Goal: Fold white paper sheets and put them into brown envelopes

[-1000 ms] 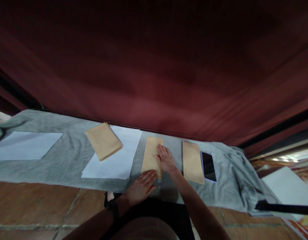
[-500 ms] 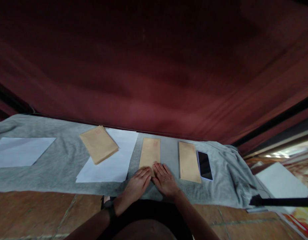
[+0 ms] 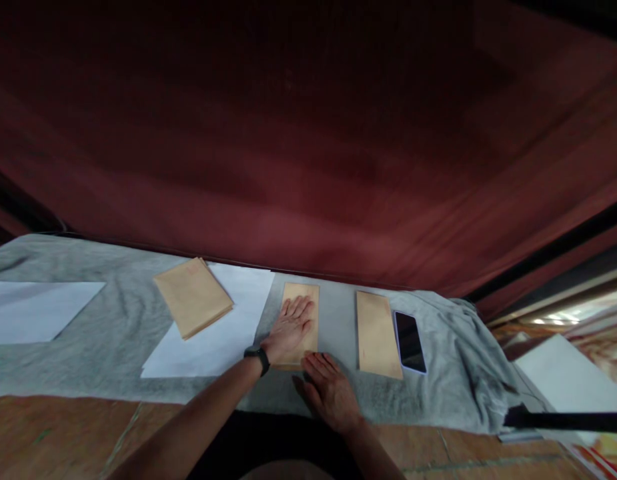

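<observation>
A tan envelope (image 3: 309, 333) lies upright on the grey cloth in front of me. My left hand (image 3: 292, 325), with a dark band at the wrist, rests flat on it, fingers stretched out. At the envelope's lower right corner, my right hand (image 3: 329, 389) lies with its fingers extended and thumb apart. To the right is another tan envelope (image 3: 379, 335), which neither hand touches. A small stack of tan envelopes (image 3: 194, 297) sits tilted on white paper sheets (image 3: 228, 340) to the left.
A phone (image 3: 411, 342) lies right of the second envelope. More white paper (image 3: 38, 312) is at the far left of the grey cloth (image 3: 108, 333). A dark red fabric wall (image 3: 288, 200) rises behind. At the lower right, a black bar (image 3: 568, 420) crosses near a white board.
My left hand has moved up from the envelope's lower edge onto its middle. My right hand has shifted slightly down. The whole view has dropped a little in the frame.
</observation>
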